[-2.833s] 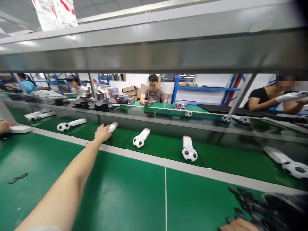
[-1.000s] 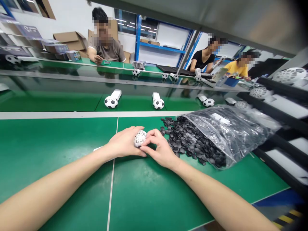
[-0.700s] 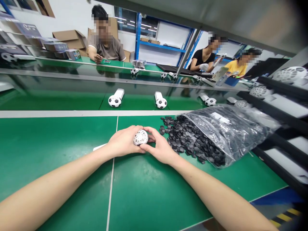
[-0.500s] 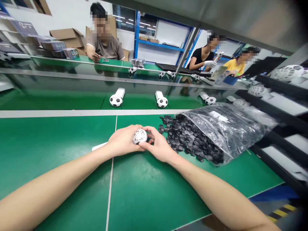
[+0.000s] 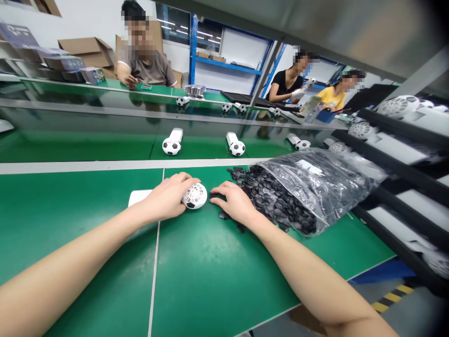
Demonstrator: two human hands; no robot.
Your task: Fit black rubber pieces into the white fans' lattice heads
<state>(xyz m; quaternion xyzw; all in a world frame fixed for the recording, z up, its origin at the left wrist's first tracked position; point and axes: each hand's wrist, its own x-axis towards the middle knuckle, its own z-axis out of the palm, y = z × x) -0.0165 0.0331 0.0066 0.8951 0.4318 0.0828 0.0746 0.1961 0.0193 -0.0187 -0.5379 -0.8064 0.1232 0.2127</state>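
Observation:
My left hand point(image 5: 173, 194) is closed over a white handheld fan, whose round football-patterned head point(image 5: 195, 195) shows past my fingers. White openwork covers that head, with some black patches along its lower edge. The fan's white handle point(image 5: 138, 197) sticks out to the left behind my wrist. A short gap to the right, my right hand point(image 5: 231, 201) has thumb and fingers curled around a dark sliver that looks like a black plastic piece. It is beside a heap of black plastic pieces point(image 5: 270, 199), which spills from a clear plastic bag point(image 5: 326, 182).
Football-headed fans point(image 5: 171, 145) lie on the green conveyor point(image 5: 87, 145) beyond the pale rail point(image 5: 87, 164). Racks with white fans point(image 5: 396, 142) stand at right. Across the line sit several co-workers, one in a brown shirt point(image 5: 149, 70). Boxes point(image 5: 87, 51) are stacked at far left.
My right hand has left the fan head and moved right to the black pieces. The left hand has shifted slightly left and turned the fan, showing black patches. Some pieces have spread nearer me.

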